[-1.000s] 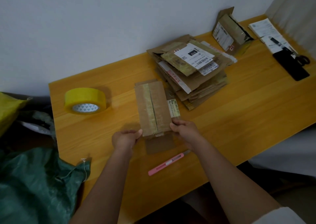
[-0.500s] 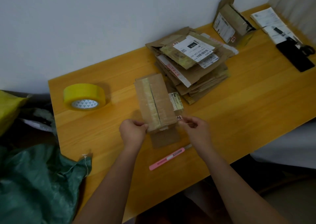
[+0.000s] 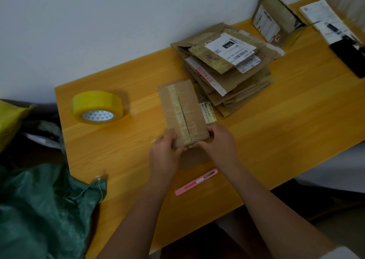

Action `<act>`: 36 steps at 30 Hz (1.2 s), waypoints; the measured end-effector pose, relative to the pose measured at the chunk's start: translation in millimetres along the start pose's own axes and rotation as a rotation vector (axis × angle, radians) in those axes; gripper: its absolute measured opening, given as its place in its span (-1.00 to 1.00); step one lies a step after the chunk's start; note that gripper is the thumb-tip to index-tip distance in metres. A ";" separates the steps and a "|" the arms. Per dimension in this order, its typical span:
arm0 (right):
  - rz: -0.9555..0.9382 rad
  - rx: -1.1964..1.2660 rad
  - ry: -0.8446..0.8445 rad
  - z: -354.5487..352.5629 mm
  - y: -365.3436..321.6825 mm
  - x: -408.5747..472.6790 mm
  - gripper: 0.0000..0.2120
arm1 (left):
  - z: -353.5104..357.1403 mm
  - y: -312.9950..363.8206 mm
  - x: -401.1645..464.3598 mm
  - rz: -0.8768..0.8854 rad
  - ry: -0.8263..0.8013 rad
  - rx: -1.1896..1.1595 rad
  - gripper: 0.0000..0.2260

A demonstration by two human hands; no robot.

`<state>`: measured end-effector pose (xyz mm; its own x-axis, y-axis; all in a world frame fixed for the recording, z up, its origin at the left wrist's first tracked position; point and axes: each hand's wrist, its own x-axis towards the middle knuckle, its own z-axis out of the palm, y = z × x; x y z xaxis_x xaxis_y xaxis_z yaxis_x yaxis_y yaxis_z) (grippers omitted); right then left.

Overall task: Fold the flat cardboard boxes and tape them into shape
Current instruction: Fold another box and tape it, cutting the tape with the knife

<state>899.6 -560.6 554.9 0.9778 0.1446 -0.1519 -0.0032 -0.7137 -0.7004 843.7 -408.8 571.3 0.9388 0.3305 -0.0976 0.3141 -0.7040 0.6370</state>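
I see both hands, left hand [image 3: 165, 152] and right hand [image 3: 221, 143], gripping one box [image 3: 182, 112]; one tape roll [image 3: 96, 107], one cutter [image 3: 196, 182] on desk [image 3: 276, 140].

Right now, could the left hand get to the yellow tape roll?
Probably yes. The tape roll lies on bare table left of the box, with nothing between. But the left hand grips the box and must let go first.

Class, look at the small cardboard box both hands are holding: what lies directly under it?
Under the box a flat cardboard flap juts out toward the person, resting on the table. Whatever else lies beneath is covered.
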 end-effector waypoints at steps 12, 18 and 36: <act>0.000 -0.044 -0.127 -8.2 3.0 7.0 -0.55 | 2.5 1.2 -0.3 -0.022 -0.045 0.086 -0.61; -0.082 0.173 -0.084 -17.2 12.5 7.1 -0.77 | -2.3 -7.0 5.0 0.103 -0.065 0.032 -0.71; 0.235 0.344 0.165 -8.6 -28.0 -33.2 -0.77 | -10.7 -14.0 5.8 -0.005 -0.089 -0.176 -0.60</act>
<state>868.9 -551.3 585.6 0.9624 -0.1257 -0.2409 -0.2717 -0.4405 -0.8556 843.2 -390.3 569.9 0.9486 0.2709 -0.1636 0.2963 -0.5790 0.7596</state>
